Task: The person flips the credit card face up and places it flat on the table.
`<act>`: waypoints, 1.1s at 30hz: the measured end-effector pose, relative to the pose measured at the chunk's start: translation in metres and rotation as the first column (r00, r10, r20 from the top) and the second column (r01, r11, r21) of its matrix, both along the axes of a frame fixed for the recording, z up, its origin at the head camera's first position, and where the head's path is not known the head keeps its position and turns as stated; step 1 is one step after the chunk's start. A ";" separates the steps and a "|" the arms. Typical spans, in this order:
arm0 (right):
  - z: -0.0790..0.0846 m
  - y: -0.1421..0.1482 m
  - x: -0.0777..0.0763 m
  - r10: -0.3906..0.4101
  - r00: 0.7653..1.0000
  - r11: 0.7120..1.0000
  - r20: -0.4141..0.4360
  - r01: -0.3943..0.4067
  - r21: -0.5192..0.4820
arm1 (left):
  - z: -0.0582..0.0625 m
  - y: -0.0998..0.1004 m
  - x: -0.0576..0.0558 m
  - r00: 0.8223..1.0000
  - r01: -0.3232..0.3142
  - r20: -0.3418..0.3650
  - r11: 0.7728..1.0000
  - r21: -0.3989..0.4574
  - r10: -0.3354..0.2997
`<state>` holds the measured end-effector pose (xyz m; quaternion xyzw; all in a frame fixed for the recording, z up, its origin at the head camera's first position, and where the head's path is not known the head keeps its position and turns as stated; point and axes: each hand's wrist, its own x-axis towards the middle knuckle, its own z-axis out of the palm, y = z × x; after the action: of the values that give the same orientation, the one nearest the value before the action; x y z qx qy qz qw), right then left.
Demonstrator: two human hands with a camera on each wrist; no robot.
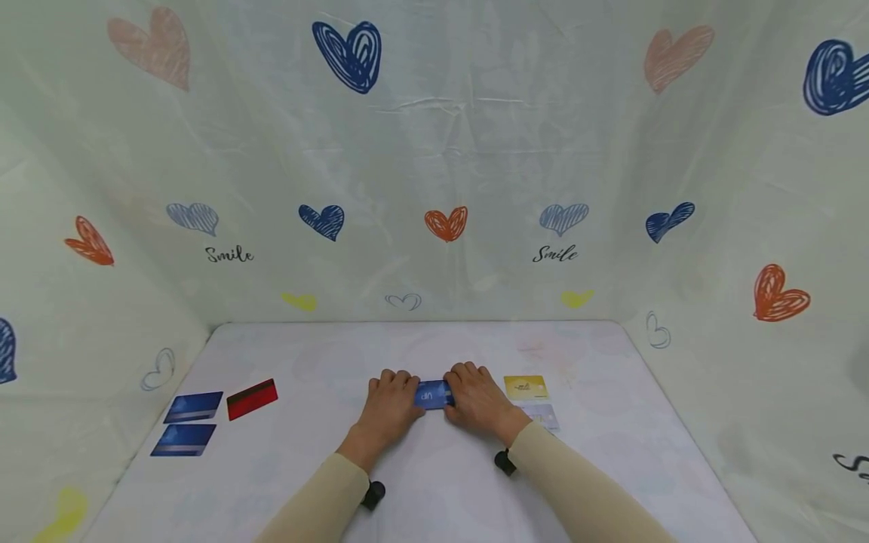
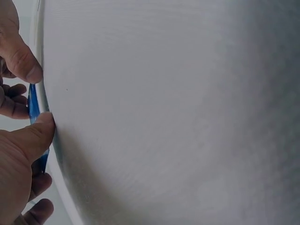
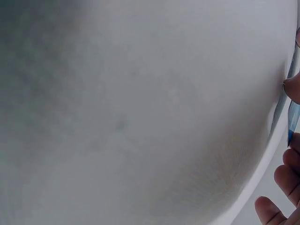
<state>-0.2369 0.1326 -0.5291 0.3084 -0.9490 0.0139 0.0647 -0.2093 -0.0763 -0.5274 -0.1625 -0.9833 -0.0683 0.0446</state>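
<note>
A blue card (image 1: 433,395) with "VIP" lettering, upside down to me, is at the middle of the table. My left hand (image 1: 390,403) holds its left end between thumb and fingers. At the right end, my right hand (image 1: 480,400) grips it the same way. In the left wrist view, a thin blue strip of the card (image 2: 33,101) shows between the thumbs and fingers of both hands. The right wrist view catches only the fingers and thumb at its right edge, with the card (image 3: 293,115) seen nearly edge-on.
Two dark blue cards (image 1: 193,407) and a red card (image 1: 253,400) with a black stripe lie at the left. Right of my right hand are a gold card (image 1: 526,387) and a pale card (image 1: 543,415), partly covered by the wrist. A heart-printed cloth (image 1: 394,166) surrounds the white table (image 1: 292,452).
</note>
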 end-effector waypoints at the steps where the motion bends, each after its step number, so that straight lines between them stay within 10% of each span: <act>1: 0.000 0.000 0.000 0.006 1.000 1.000 -0.002 -0.006 -0.001 | 0.000 0.000 0.000 1.000 0.002 0.000 1.000 -0.004 -0.002; 13: 0.000 -0.005 0.010 -0.040 0.999 0.999 -0.023 0.040 0.010 | 0.003 -0.001 0.009 0.999 -0.010 0.039 1.000 -0.010 0.011; 22: 0.000 -0.009 0.044 0.011 1.000 0.991 -0.015 -0.009 0.132 | 0.002 -0.002 0.035 0.984 0.153 0.098 0.986 -0.066 -0.147; 33: 0.003 0.004 0.053 -0.031 0.996 0.988 0.080 0.019 0.155 | 0.007 0.011 0.041 0.961 0.188 0.205 0.982 0.001 -0.184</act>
<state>-0.1837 0.1366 -0.5264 0.2997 -0.9528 -0.0478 0.0017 -0.1685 -0.0653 -0.5203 -0.2467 -0.9636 -0.0796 -0.0649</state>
